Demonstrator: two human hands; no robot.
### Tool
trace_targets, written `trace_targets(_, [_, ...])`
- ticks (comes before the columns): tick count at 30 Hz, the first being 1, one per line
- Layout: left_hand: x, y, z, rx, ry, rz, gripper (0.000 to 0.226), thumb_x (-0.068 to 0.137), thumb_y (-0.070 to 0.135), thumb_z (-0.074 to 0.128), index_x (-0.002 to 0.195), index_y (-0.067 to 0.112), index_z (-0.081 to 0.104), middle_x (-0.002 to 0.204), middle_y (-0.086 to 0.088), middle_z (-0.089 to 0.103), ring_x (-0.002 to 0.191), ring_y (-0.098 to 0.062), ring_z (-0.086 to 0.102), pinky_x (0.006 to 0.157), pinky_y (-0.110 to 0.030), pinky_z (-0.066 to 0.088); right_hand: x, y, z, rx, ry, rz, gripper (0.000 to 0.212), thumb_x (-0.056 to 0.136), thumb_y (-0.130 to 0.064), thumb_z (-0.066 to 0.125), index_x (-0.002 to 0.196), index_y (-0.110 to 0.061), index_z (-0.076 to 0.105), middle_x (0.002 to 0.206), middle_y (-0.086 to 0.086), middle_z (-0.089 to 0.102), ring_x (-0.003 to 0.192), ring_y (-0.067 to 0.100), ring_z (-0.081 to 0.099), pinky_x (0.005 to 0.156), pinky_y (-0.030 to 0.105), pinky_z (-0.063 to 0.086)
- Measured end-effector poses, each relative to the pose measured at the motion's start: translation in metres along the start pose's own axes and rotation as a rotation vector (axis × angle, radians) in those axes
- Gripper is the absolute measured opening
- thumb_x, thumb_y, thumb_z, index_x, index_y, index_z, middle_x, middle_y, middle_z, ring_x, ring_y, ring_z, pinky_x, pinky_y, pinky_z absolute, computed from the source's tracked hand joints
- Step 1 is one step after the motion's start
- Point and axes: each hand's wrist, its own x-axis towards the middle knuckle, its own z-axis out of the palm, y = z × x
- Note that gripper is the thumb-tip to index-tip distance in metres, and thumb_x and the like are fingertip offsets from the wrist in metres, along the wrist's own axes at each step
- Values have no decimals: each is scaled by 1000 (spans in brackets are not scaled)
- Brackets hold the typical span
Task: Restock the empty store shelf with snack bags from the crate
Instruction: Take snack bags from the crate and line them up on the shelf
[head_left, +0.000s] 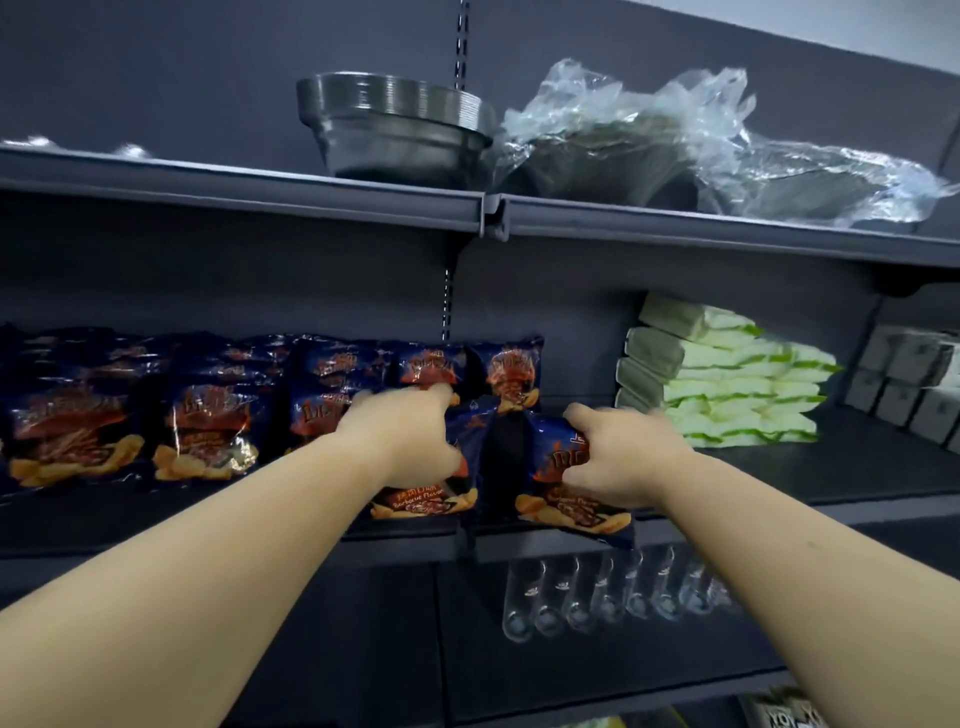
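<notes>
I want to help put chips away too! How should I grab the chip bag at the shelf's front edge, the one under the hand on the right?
Probably pinch the snack bag by its upper part, from the front, like the right hand does. It stands upright facing you.

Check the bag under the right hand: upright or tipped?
Upright, roughly. The snack bag stands on its bottom edge at the shelf front, print facing out, right hand gripping its top.

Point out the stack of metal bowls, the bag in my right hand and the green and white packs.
metal bowls (400, 130), head view, side wall.
bag in right hand (576, 512), head view, lower front.
green and white packs (737, 389), head view, middle.
</notes>
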Motion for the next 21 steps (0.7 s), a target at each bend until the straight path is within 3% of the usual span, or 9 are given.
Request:
trace_targets(2, [18, 7, 2, -20, 1, -21, 57, 88, 43, 53, 137, 21, 36, 110, 0, 52, 97, -23, 48, 97, -44, 39, 16, 13, -1, 0, 2, -15, 58, 82, -48, 51, 136, -32, 37, 128, 0, 56, 118, 28, 51, 90, 37, 37])
trace_targets(3, [29, 11, 4, -23, 5, -34, 61, 87, 44, 54, 140, 22, 34, 126, -3, 50, 110, -25, 48, 102, -45, 37, 24, 21, 0, 16, 5, -22, 60, 82, -47, 52, 138, -32, 36, 130, 0, 56, 118, 28, 51, 88, 34, 38])
trace_targets(5, [50, 19, 9, -31, 3, -71, 69, 86, 44, 56, 146, 25, 27, 146, -5, 33, 130, -28, 38, 111, -46, 28, 42, 38, 4, 49, -26, -38, 65, 83, -48, 54, 142, -32, 33, 133, 1, 55, 117, 27, 53, 81, 30, 39])
trace_targets(7, [72, 26, 14, -33, 5, -107, 67, 86, 43, 58, 144, 25, 29, 145, -3, 31, 131, -28, 37, 111, -43, 25, 60, 56, 9, 78, -54, -77, 64, 83, -52, 57, 139, -31, 35, 134, 1, 53, 118, 26, 52, 79, 26, 38])
trace_targets(12, [117, 34, 25, -21, 2, -153, 62, 84, 47, 63, 137, 24, 38, 137, -1, 44, 124, -24, 43, 105, -42, 29, 107, 91, 27, 141, -44, -185, 61, 77, -67, 57, 127, -34, 43, 131, -6, 54, 120, 23, 51, 98, 32, 40])
trace_targets(17, [144, 29, 35, 94, -21, -192, 61, 87, 44, 60, 139, 22, 36, 141, -1, 45, 128, -24, 41, 106, -46, 27, 140, 98, 47, 182, 20, -281, 57, 81, -52, 63, 131, -31, 44, 130, -4, 54, 120, 21, 51, 93, 26, 37])
trace_targets(21, [162, 18, 40, 146, -52, -247, 66, 86, 46, 62, 142, 24, 35, 146, 1, 41, 133, -26, 35, 108, -49, 19, 158, 98, 56, 166, -15, -298, 64, 82, -48, 60, 140, -36, 36, 136, -4, 52, 121, 20, 50, 102, 38, 40])
